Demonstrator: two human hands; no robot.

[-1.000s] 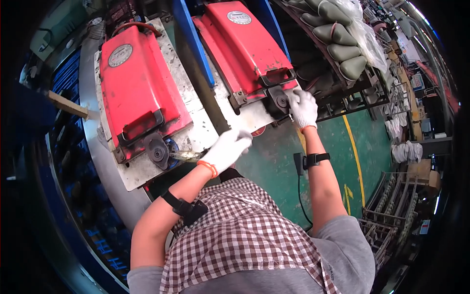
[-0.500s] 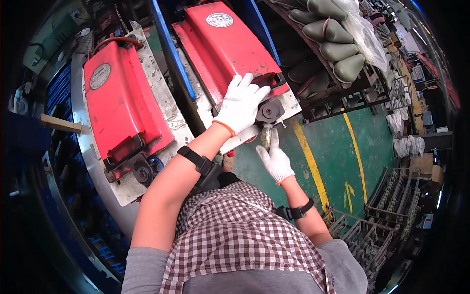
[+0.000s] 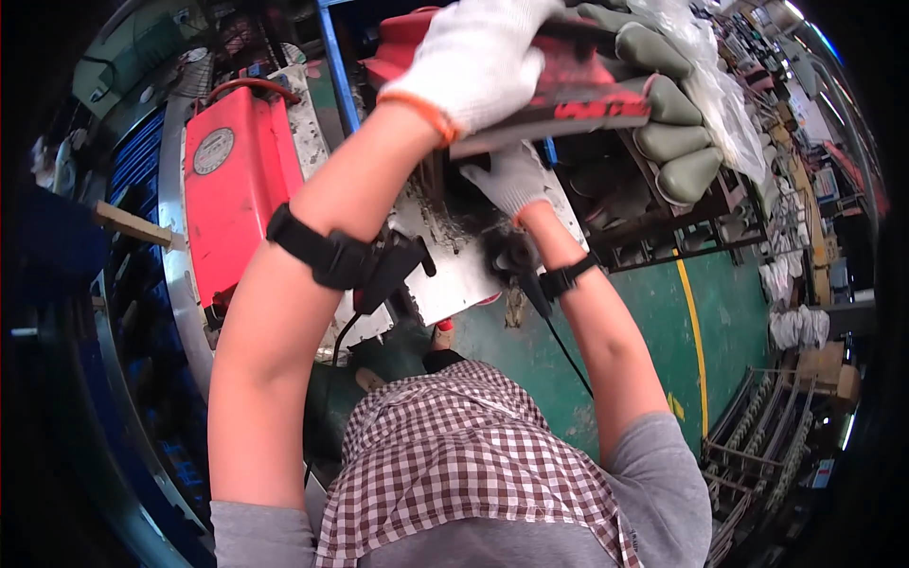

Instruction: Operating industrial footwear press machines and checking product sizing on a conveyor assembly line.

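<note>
The red machine cover (image 3: 592, 85) is tilted up off its white base plate (image 3: 450, 256), its dark lower edge facing me. My left hand (image 3: 483, 66), in a white glove, is closed at the cover's near left side; its fingertips are partly hidden. Under the raised edge reaches my gloved right hand (image 3: 519, 180), thumb held apart and the other fingers partly hidden by the cover. Near my right wrist is a round dark knob (image 3: 514, 254) on the base plate. Below it hangs a small brownish strip (image 3: 514, 309).
A second red cover (image 3: 232, 180) stands lowered on the left machine. At the right, several grey-green shoe lasts (image 3: 677, 142) lie on a dark rack beside clear plastic sheeting (image 3: 720, 123). Metal racks (image 3: 757, 417) stand on the green floor (image 3: 653, 322), which has yellow lines.
The right-hand machine's cover has gone from lowered to raised, with my left hand moving up on it. My right hand has left the brownish piece by the knob and moved up under the cover.
</note>
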